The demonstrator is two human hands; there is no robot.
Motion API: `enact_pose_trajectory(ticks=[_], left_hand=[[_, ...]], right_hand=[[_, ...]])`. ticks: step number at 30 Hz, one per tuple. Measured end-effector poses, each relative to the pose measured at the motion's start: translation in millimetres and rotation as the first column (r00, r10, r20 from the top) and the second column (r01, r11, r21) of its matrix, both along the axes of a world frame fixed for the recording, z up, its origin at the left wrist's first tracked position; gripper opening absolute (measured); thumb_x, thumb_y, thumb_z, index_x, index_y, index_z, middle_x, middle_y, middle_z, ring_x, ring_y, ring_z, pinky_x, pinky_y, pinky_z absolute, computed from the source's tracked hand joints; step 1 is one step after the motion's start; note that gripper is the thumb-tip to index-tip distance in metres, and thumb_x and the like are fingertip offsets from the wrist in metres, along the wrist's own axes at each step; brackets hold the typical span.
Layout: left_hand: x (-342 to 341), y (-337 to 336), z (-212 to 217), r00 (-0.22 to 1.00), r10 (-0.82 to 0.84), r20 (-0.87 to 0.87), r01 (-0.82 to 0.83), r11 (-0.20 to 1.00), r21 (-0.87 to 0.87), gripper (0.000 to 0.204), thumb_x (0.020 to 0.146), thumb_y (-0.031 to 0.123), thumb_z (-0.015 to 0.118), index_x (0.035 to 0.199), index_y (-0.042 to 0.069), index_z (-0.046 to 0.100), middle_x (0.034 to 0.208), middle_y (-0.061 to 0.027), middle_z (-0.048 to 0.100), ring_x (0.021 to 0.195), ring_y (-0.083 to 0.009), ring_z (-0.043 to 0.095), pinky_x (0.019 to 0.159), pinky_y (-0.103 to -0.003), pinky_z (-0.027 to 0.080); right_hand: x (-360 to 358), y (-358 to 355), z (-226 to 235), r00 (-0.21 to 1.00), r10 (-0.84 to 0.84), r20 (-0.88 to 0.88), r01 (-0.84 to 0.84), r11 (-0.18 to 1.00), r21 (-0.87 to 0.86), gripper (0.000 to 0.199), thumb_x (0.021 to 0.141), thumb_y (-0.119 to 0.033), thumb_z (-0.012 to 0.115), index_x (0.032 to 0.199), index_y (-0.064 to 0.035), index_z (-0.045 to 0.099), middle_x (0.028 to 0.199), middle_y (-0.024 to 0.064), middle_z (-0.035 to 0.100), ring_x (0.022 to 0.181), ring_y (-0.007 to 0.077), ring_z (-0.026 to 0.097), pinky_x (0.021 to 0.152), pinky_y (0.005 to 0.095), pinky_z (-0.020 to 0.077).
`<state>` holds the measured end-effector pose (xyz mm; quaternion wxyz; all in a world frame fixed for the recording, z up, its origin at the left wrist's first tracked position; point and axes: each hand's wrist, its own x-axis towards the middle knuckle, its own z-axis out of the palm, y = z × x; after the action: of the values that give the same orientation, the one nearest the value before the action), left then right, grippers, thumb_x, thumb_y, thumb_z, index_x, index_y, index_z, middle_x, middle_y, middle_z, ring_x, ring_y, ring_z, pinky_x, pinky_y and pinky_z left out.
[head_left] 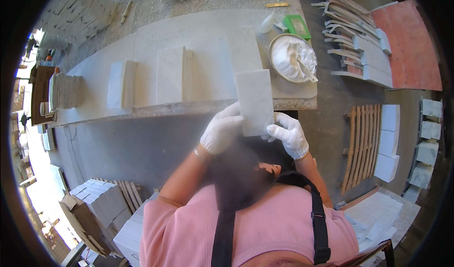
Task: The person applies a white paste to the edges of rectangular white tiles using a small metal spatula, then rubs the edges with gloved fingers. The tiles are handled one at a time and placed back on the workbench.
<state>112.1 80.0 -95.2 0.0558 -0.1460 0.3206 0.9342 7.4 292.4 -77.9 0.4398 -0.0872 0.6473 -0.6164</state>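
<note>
A pale marble tile is held up in front of me at the table's near edge. My left hand, in a white knitted glove, grips its left side. My right hand, gloved alike, pinches its lower right corner, thumb on the face. Behind it another pale tile lies flat on the slab-topped table. A round bowl of white paste stands to the right, with a light spatula or scoop in it. Stacks of tiles and more tiles stand on edge to the left.
A green box and a white bottle sit behind the bowl. Further stacked tiles stand at the table's left end. On the floor are a wooden pallet and white boxes at right, and stacked white boxes at lower left.
</note>
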Motion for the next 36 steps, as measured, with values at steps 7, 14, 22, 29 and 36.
enact_pose_trajectory(ticks=[7,14,22,29,36], left_hand=[[2.7,1.2,-6.2,0.996,-0.058,-0.065,0.064,0.994,0.089,0.061,0.099,0.027,0.065,0.149,-0.005,0.05,0.142,-0.0148,0.062,0.13,-0.0257,0.058,0.114,-0.041,0.043],[5.8,5.3,-72.0,0.961,0.06,0.27,-0.274,0.07,0.959,0.057,0.113,0.039,0.046,0.155,0.001,0.046,0.149,-0.0103,0.057,0.135,-0.0253,0.054,0.118,-0.041,0.04],[-6.5,14.8,-34.7,0.999,-0.008,-0.044,0.021,0.947,0.32,0.088,0.104,0.07,0.044,0.16,0.002,0.04,0.155,-0.0154,0.052,0.14,-0.0306,0.05,0.12,-0.048,0.037],[-10.7,12.0,-13.1,0.998,-0.065,-0.025,0.07,0.916,0.395,0.115,0.089,0.087,0.05,0.165,0.003,0.03,0.164,-0.0165,0.042,0.148,-0.0348,0.043,0.121,-0.054,0.035],[-9.1,11.6,-22.5,0.968,0.091,-0.233,0.097,0.723,0.684,0.107,0.096,0.086,0.035,0.168,0.008,0.024,0.167,-0.0172,0.038,0.152,-0.0355,0.039,0.125,-0.057,0.029]], right_hand=[[-4.6,8.7,2.8,0.999,0.029,-0.021,-0.029,0.999,-0.016,0.042,0.095,-0.029,0.075,0.12,0.0051,0.069,0.095,0.0136,0.075,0.081,0.0196,0.072,0.072,0.0314,0.0577],[-5.0,14.0,0.4,0.999,0.04,-0.018,-0.04,0.999,-0.008,0.047,0.094,-0.035,0.077,0.117,0.0057,0.069,0.094,0.014,0.075,0.082,0.0207,0.072,0.071,0.0321,0.0577],[-3.8,19.1,0.4,0.993,0.114,0.026,-0.115,0.992,0.044,0.034,0.097,-0.023,0.074,0.114,0.0059,0.072,0.093,0.0116,0.075,0.081,0.0177,0.069,0.075,0.032,0.0562],[-34.4,11.7,5.0,0.928,0.167,-0.334,-0.065,0.953,0.298,0.045,0.102,-0.036,0.072,0.112,0.0071,0.075,0.099,0.0094,0.077,0.092,0.0141,0.066,0.084,0.0319,0.0526],[-50.5,-0.1,3.2,0.898,-0.145,-0.416,0.206,0.973,0.107,0.043,0.11,-0.038,0.056,0.106,0.0018,0.073,0.082,0.0102,0.075,0.065,0.0149,0.068,0.058,0.0273,0.0517]])
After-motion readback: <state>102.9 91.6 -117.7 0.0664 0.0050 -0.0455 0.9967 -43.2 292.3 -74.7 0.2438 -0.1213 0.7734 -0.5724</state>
